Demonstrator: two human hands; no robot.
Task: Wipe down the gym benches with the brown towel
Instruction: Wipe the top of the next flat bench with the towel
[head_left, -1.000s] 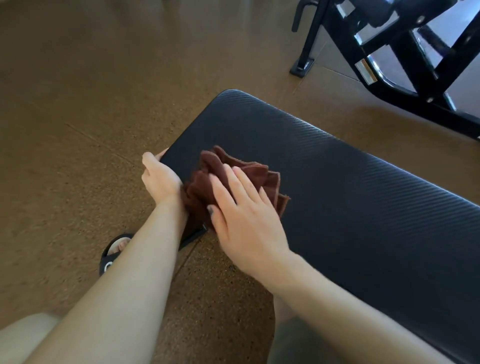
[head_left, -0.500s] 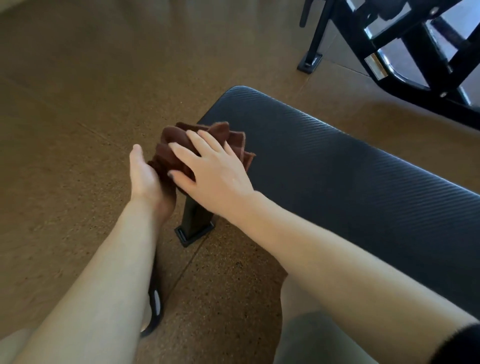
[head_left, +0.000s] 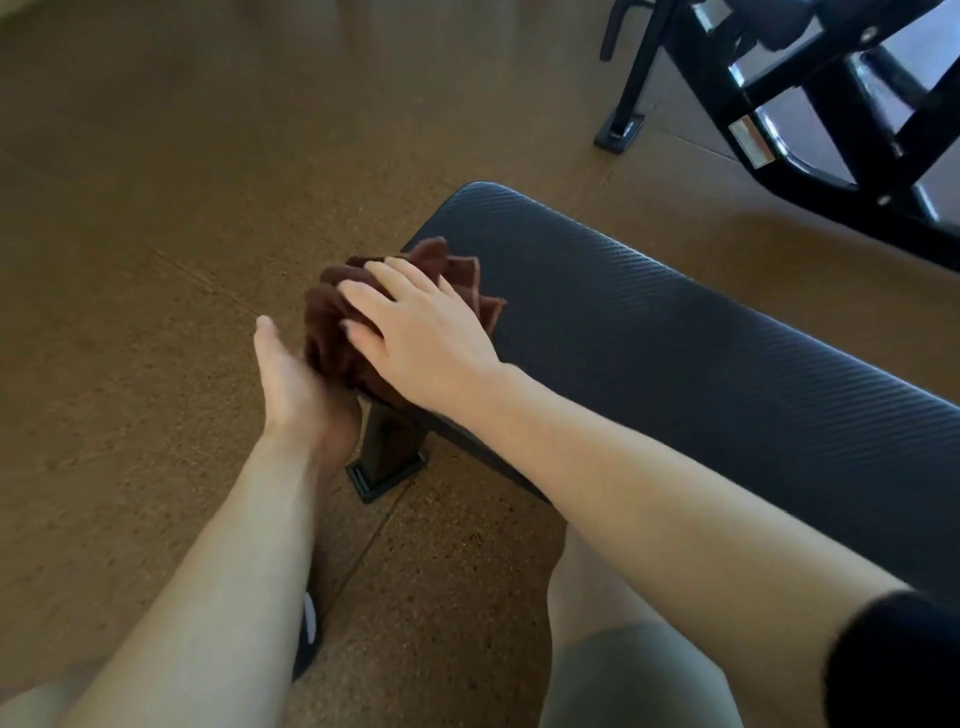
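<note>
The brown towel (head_left: 332, 332) is bunched at the near left end of the black ribbed bench pad (head_left: 675, 338), partly hanging over its edge. My right hand (head_left: 421, 332) lies flat on top of the towel with straight fingers, pressing it against the pad. Just left of the bench end, my left hand (head_left: 296, 384) is held palm up under and beside the hanging part of the towel; its fingers are hidden by the cloth.
The bench's black leg and foot (head_left: 387, 457) stand on the brown speckled floor (head_left: 130, 260) below the towel. A black machine frame (head_left: 779, 104) stands at the back right. My knees and a dark sandal (head_left: 306, 639) are near the bottom.
My right hand has pushed the towel from the bench top to its left end, where it now overhangs the edge. My left hand moved off the bench edge to beneath the towel.
</note>
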